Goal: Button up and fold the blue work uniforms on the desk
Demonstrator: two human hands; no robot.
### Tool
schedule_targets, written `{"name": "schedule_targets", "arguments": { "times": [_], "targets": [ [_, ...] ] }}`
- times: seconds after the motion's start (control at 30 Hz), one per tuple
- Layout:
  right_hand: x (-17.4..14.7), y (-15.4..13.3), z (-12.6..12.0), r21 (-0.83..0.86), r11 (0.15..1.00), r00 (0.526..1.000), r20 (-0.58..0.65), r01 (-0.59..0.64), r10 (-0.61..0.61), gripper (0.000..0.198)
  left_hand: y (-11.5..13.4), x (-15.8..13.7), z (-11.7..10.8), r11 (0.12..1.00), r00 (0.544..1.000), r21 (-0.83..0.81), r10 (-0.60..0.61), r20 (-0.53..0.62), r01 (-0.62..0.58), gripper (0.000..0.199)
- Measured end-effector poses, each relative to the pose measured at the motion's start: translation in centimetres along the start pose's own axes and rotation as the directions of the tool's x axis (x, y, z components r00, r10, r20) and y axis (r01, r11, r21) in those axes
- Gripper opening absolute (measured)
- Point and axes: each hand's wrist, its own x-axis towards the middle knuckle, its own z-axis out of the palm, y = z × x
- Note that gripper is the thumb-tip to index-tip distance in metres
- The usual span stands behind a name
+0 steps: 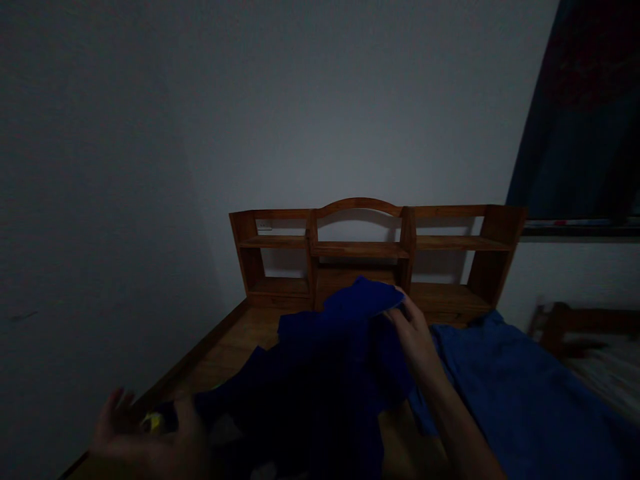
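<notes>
A dark blue garment [345,333] hangs in loose folds in front of me, its lower part lost in shadow. My right hand [411,328] pinches its upper right edge between thumb and fingers. At the lower left, my left hand [150,433] is slightly blurred, with its thumb and fingers spread apart. The far left end of the garment reaches close to that hand; whether they touch I cannot tell. A small yellow patch [153,423] shows between the left thumb and fingers, too blurred to name.
Behind the garment stands a wooden headboard with shelves [360,250] against a pale wall [350,133]. Wooden boards [230,350] lie below it. A lighter blue cloth [520,380] is spread at the right. Farther right are a wooden frame [595,320] and a dark curtain [575,133].
</notes>
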Motion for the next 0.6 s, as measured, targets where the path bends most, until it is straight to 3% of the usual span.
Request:
{"name": "schedule_targets", "arguments": {
  "times": [0.07, 0.13, 0.2, 0.3, 0.4, 0.47, 0.53, 0.6],
  "targets": [
    [-0.1, -1.5, 1.4, -0.028, 0.997, 0.993, 0.093, 0.071, -0.068, 0.036, 2.6, -1.3, 0.8, 0.982, 0.981, -0.042, 0.189, 0.054, -0.187, 0.07],
    [-0.9, -3.2, 2.5, -0.053, 0.988, 0.969, 0.208, 0.146, -0.132, 0.037, 4.8, -2.6, 1.9, 0.95, 0.91, -0.121, 0.31, 0.275, -0.288, 0.077],
    [-2.3, -4.7, 3.0, -0.096, 0.974, 0.926, 0.341, 0.205, -0.161, 0.04, 6.3, -3.3, 3.1, 0.944, 0.824, -0.192, 0.329, 0.461, -0.27, 0.074],
    [-4.7, -6.0, 2.5, -0.188, 0.952, 0.872, 0.473, 0.242, -0.128, 0.049, 7.2, -2.6, 4.4, 0.944, 0.704, -0.297, 0.31, 0.639, -0.146, 0.052],
    [-6.4, -4.9, 0.8, -0.287, 0.928, 0.921, 0.369, 0.239, -0.123, 0.06, 7.5, -0.2, 4.7, 0.941, 0.609, -0.339, 0.281, 0.742, -0.02, 0.032],
    [-6.8, -2.8, -0.6, -0.368, 0.897, 0.965, 0.187, 0.245, -0.186, 0.071, 7.5, 1.6, 4.4, 0.937, 0.638, -0.351, 0.265, 0.723, 0.008, 0.031],
    [-6.8, 0.0, -1.7, -0.477, 0.844, 0.967, 0.048, 0.243, -0.251, 0.083, 7.3, 3.2, 4.2, 0.929, 0.722, -0.371, 0.25, 0.645, 0.01, 0.031],
    [-6.8, 3.1, -2.5, -0.557, 0.802, 0.972, 0.049, 0.217, -0.229, 0.093, 6.8, 4.5, 4.0, 0.926, 0.812, -0.378, 0.218, 0.541, 0.003, 0.034]
  ]
}}
